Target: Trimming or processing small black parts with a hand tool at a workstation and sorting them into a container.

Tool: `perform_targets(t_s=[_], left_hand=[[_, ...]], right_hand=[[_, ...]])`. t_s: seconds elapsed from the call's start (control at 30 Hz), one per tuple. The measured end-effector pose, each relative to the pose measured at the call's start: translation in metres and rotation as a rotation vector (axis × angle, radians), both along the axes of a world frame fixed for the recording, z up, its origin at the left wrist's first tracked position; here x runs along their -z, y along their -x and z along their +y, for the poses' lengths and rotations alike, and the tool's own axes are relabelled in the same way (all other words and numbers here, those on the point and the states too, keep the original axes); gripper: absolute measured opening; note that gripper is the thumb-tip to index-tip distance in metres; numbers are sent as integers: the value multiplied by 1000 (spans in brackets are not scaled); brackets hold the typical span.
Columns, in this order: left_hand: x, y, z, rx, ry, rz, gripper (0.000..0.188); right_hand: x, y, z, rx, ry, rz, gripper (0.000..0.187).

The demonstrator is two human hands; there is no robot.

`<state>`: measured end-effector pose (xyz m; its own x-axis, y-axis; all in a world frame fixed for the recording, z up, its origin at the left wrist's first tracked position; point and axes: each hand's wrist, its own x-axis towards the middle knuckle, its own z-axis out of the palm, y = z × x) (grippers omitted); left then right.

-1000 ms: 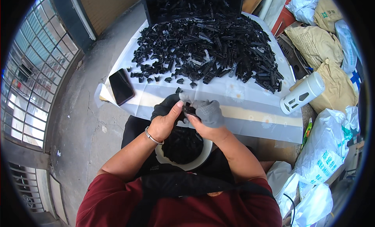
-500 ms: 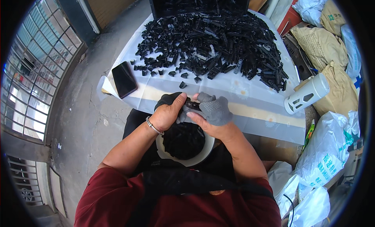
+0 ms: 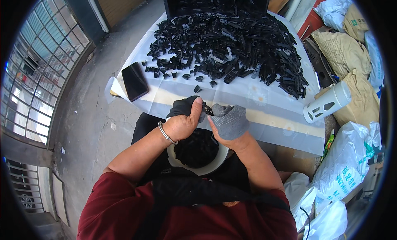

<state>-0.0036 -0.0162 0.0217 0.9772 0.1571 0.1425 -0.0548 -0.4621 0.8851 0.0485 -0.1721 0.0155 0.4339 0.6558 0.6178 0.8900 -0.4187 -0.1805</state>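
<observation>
Between my two hands is a small black plastic part [image 3: 208, 110], mostly covered by fingers. My left hand [image 3: 185, 116], in a dark glove with a bare thumb, closes on the part's left side, thumb pointing up. A grey dotted glove with a bare thumb covers my right hand [image 3: 228, 122], whose curled fingers grip the other side. Just below the hands, a pale round bowl [image 3: 226, 156] sits at my lap with many black parts [image 3: 196, 148] in it. Beyond them, a large heap of similar black plastic parts [image 3: 223, 50] spreads over the table, and one loose piece [image 3: 197, 89] lies nearest my hands.
A black smartphone [image 3: 135, 81] lies on the table's white cover [image 3: 285, 118] at the left. A white cylinder with cut-out openings [image 3: 328, 102] leans at the right edge. Sacks [image 3: 343, 52] and white plastic bags [image 3: 345, 169] crowd the right side. A dark bin [image 3: 178, 4] stands behind the heap.
My right hand has turned slightly, and less of the black part shows between my hands. My left thumb now points more upright. The whole view has shifted a little.
</observation>
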Motion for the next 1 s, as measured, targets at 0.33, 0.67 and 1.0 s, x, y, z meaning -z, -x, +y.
perform_targets(t_s=[0.33,0.67,1.0], left_hand=[[-5,4,30,212,-298,86,37],[25,-59,25,-59,-853,-77,18],[26,-44,34,-56,-457,-187,20]], right_hand=[[-18,-24,0,-200,269,348,16],[12,-96,53,275,247,-77,18],[-5,-78,-23,314,178,117,31]])
